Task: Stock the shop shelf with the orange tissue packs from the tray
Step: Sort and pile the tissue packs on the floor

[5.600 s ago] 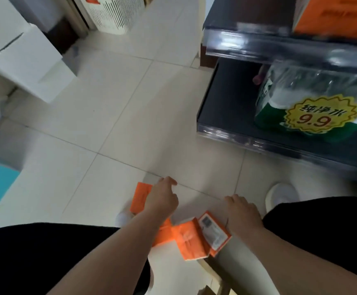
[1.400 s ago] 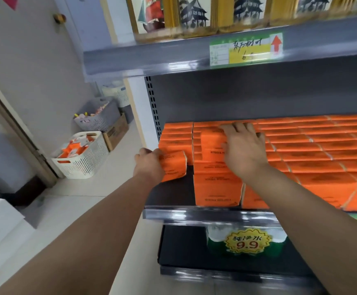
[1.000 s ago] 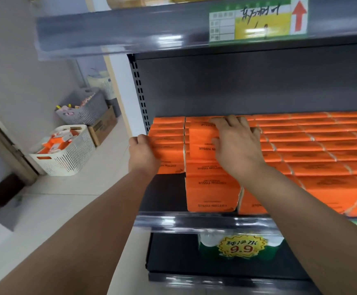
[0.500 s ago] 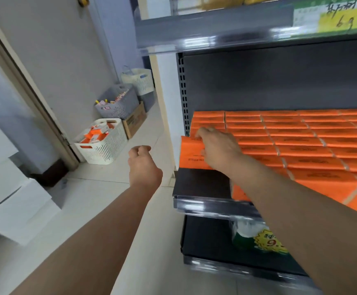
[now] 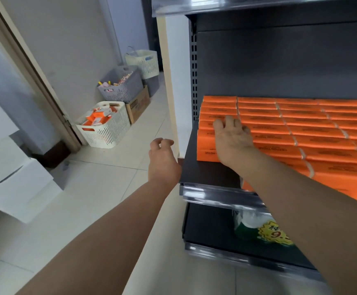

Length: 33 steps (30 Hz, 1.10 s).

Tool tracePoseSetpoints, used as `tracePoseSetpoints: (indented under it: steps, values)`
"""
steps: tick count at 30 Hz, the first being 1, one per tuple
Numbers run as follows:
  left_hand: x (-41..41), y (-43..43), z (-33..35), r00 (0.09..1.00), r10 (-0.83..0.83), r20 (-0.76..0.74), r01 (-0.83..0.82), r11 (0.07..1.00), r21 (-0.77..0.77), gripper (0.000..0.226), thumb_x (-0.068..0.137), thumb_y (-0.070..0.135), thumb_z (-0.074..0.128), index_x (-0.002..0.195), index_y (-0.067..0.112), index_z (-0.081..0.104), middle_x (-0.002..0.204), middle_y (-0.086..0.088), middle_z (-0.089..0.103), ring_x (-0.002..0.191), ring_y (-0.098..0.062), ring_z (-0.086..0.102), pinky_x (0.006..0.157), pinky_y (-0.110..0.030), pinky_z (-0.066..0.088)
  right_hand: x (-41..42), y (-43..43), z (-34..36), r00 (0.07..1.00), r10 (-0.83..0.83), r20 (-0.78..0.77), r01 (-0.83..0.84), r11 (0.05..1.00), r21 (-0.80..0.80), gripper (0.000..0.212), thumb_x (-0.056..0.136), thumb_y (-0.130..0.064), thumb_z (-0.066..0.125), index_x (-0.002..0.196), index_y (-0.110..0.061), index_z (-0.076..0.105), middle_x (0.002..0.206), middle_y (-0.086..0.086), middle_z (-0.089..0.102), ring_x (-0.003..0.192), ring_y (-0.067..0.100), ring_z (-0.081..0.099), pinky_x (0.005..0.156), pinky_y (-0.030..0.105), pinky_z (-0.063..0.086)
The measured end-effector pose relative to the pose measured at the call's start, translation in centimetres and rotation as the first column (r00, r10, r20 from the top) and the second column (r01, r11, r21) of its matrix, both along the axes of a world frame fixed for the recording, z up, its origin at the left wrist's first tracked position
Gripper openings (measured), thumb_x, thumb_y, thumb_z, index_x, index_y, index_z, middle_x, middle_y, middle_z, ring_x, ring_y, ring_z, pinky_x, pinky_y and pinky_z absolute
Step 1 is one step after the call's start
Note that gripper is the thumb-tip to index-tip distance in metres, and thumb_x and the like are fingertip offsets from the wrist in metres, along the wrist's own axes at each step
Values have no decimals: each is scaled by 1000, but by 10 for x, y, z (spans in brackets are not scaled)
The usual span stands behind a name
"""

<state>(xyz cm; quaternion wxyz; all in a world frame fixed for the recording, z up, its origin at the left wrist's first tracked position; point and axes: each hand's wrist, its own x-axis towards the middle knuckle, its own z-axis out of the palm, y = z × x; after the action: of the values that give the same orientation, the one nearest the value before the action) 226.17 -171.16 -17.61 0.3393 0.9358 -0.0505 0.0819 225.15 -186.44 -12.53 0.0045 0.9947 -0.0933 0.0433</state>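
right hand (image 5: pixel 233 138) pressed flat on leftmost orange tissue packs (image 5: pixel 218 107), shelf (image 5: pixel 205 173) beneath, left hand (image 5: pixel 162 160) loosely curled, empty, just beside shelf edge

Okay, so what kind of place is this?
Most likely a small shop: a dark metal shelf packed with rows of orange tissue packs, a yellow starburst price sticker on goods one level down, and a white basket of stock on the tiled floor.
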Motion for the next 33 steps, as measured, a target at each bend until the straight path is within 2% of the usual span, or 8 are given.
tracePoseSetpoints:
  steps: [5,12,15,18,26,30,31,33]
  values:
    - [-24,25,-16,998,55,14,-55,998,5,56,82,-10,52,133,13,44,142,-3,30,122,-20,46,86,-22,40,-20,28,-12,958,174,228,-178,984,-6,70,71,2,59,134,-14,36,132,12,38,120,30,38,98,42,34]
    - [-88,100,-77,968,216,-130,-209,976,66,50,86,-5,46,132,14,44,141,1,32,119,-19,46,77,-27,39,-73,111,-101,792,463,398,-515,857,30,51,68,0,63,117,-13,56,113,8,54,106,29,50,84,38,39]
    - [-121,139,-113,906,342,-251,-325,940,108,47,87,-1,48,132,15,43,140,0,32,113,-23,51,78,-30,42,-105,140,-155,805,541,242,-575,813,93,50,70,0,64,119,-14,56,111,6,53,104,27,50,82,38,40]
    - [-157,172,-153,815,425,-395,-380,905,190,49,85,2,51,132,15,42,139,-3,32,107,-28,55,84,-39,49,-140,159,-214,814,567,126,-580,807,115,47,56,-2,72,101,-13,64,92,6,58,86,29,57,67,37,45]
    - [-220,226,-252,616,461,-639,-267,885,382,47,86,6,51,132,13,42,138,-7,35,119,-27,47,86,-35,42,-228,189,-342,737,647,-195,-613,761,211,34,41,-5,69,72,-18,63,72,5,56,63,26,59,50,32,47]
    - [-217,237,-286,534,451,-715,-244,892,381,43,87,10,52,129,13,43,134,-7,39,118,-27,48,88,-34,41,-260,202,-389,618,672,-409,-614,737,283,36,60,-8,69,94,-16,64,91,6,59,82,26,60,63,36,48]
    - [-216,238,-293,535,430,-727,-216,902,375,43,88,11,52,129,13,43,133,-6,40,119,-26,48,89,-34,41,-267,206,-397,582,678,-450,-622,727,291,40,58,-13,77,95,-17,65,92,5,60,83,25,60,63,37,48]
    - [-216,238,-307,537,406,-740,-180,912,370,43,88,12,53,130,13,43,132,-6,43,120,-25,48,89,-33,40,-280,212,-415,540,677,-499,-601,726,334,57,26,-21,90,78,-19,67,77,0,62,67,21,61,49,32,46]
